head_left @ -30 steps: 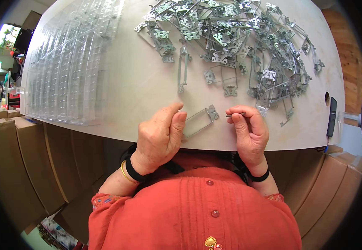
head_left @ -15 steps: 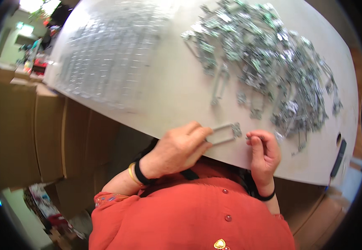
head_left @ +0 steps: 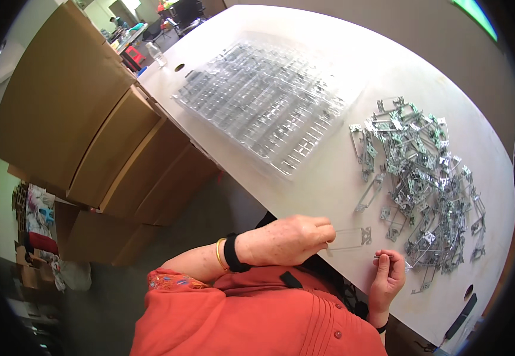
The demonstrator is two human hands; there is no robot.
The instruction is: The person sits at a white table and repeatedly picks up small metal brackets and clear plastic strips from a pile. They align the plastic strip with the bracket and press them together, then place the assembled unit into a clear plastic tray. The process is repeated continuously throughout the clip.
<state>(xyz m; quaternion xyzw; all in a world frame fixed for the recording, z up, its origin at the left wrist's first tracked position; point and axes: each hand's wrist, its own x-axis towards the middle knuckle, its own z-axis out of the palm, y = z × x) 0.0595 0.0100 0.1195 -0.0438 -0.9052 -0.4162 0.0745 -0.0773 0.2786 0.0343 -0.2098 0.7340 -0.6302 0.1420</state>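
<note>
My left hand [head_left: 287, 242] is closed in a pinch on one end of a U-shaped metal bracket [head_left: 365, 236], just above the table's near edge. Two long thin arms run rightward from my fingers to a small plate with holes; motion blurs them slightly. Right of that plate, my right hand [head_left: 388, 279] has thumb and index finger pressed together. A small dark tip, perhaps a pin, shows between them, but its kind is unclear. Beyond my right hand lies a tangled heap of similar metal brackets [head_left: 415, 157], with a single loose bracket [head_left: 369, 193] at its left side.
A clear plastic tray [head_left: 281, 160] holding rows of metal parts rests on the white table [head_left: 323, 190]. Cardboard boxes [head_left: 115, 151] stand along the left. A dark strip-like object [head_left: 461, 316] lies at the right edge, near a cable hole [head_left: 469, 291]. A bottle [head_left: 155, 54] stands at the far left corner.
The head view has swung left, bringing the whole tray and more boxes into sight. My left hand keeps its pinch on the bracket, turned more knuckles-up; my right hand still pinches.
</note>
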